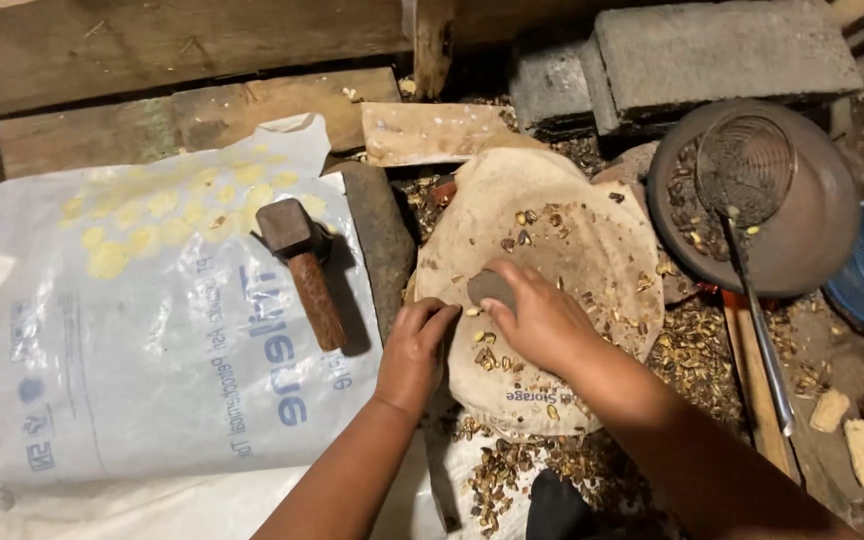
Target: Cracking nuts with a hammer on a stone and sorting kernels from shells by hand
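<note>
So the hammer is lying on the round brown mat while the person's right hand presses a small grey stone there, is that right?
Not quite. The head view shows the hammer lying on the white plastic sack, left of the round brown mat. The rest holds: the right hand presses a small grey stone on the mat.
</note>
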